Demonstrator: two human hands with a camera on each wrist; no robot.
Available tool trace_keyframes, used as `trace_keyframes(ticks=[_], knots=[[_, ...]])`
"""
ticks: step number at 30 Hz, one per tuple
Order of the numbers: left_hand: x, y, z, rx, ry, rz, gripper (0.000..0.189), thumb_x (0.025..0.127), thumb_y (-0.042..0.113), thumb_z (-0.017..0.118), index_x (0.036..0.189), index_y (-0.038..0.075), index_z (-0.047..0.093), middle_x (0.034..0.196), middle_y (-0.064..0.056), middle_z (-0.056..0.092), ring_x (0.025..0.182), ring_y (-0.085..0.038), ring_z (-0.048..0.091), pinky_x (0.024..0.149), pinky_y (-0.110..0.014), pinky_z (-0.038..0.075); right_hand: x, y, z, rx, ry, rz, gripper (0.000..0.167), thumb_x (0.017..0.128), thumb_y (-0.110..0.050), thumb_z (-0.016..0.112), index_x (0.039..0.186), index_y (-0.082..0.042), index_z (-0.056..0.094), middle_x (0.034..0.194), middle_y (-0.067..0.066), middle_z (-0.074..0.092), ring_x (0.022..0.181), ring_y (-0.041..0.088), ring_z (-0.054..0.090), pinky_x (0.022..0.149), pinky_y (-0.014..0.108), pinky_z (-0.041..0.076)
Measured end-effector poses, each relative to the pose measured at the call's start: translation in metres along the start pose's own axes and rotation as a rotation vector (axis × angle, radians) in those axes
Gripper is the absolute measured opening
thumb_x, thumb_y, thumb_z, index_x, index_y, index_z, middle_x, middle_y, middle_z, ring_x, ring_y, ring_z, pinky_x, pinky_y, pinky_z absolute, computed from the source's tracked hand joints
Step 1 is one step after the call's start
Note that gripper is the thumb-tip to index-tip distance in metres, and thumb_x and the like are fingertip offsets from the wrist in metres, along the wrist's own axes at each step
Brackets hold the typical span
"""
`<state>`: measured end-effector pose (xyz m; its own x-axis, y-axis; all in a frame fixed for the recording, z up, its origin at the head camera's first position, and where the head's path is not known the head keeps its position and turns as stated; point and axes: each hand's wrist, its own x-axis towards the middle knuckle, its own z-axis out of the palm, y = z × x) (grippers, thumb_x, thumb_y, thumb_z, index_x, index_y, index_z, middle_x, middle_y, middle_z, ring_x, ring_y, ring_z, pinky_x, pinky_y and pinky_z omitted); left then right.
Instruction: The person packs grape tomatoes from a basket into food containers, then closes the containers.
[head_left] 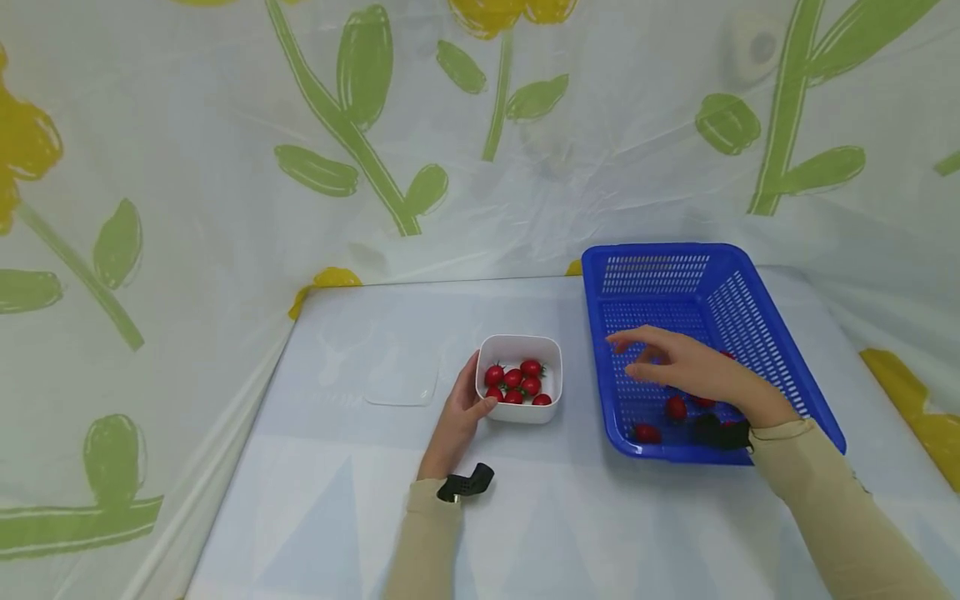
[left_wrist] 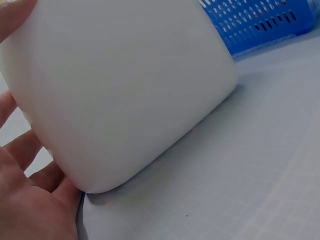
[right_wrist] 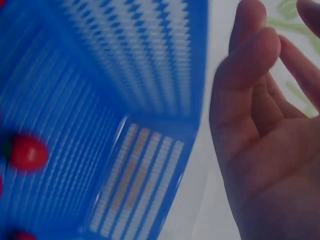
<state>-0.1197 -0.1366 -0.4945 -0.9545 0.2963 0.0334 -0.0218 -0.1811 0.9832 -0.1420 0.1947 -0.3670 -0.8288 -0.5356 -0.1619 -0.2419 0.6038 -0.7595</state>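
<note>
A small white square container stands on the table with several cherry tomatoes inside. My left hand grips its left side, the thumb at the near rim and the fingers along the outer wall. In the left wrist view the container's plain wall fills much of the picture. Above the blue plastic basket hovers my right hand, fingers loosely bent and nothing visible between them. More cherry tomatoes lie on the basket's floor toward the near end, partly hidden by that hand and wrist.
A clear, flat plastic lid lies left of the container. The white table ends at a hanging white sheet printed with yellow flowers and green leaves. The basket's raised slotted walls surround the loose tomatoes.
</note>
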Motion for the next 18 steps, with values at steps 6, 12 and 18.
trace_keyframes(ticks=[6, 12, 18], knots=[[0.005, -0.011, -0.003, -0.034, 0.012, 0.0, 0.068, 0.087, 0.002, 0.051, 0.141, 0.03, 0.022, 0.145, 0.013, 0.019, 0.134, -0.01, 0.01, 0.103, -0.032, 0.024, -0.005, 0.023, -0.014, -0.064, -0.069, 0.033, 0.047, 0.086, -0.037, 0.055, 0.129, -0.021, 0.044, 0.122, 0.007, 0.051, 0.102, 0.023, 0.052, 0.08, 0.037, 0.049], [0.006, -0.02, -0.003, -0.014, 0.03, -0.006, 0.067, 0.087, 0.006, 0.053, 0.14, 0.035, 0.023, 0.144, 0.016, 0.019, 0.133, -0.007, 0.012, 0.102, -0.031, 0.026, -0.009, 0.047, -0.022, -0.071, -0.123, 0.058, 0.042, 0.088, -0.02, 0.055, 0.128, -0.013, 0.045, 0.121, 0.014, 0.051, 0.104, 0.027, 0.052, 0.084, 0.041, 0.047], [0.005, -0.022, -0.002, -0.024, 0.035, 0.005, 0.068, 0.086, 0.005, 0.054, 0.14, 0.034, 0.023, 0.144, 0.015, 0.02, 0.133, -0.008, 0.012, 0.102, -0.032, 0.027, -0.011, 0.062, -0.027, -0.103, -0.155, 0.122, 0.044, 0.086, -0.017, 0.056, 0.128, -0.007, 0.046, 0.123, 0.017, 0.05, 0.112, 0.036, 0.045, 0.09, 0.054, 0.038]])
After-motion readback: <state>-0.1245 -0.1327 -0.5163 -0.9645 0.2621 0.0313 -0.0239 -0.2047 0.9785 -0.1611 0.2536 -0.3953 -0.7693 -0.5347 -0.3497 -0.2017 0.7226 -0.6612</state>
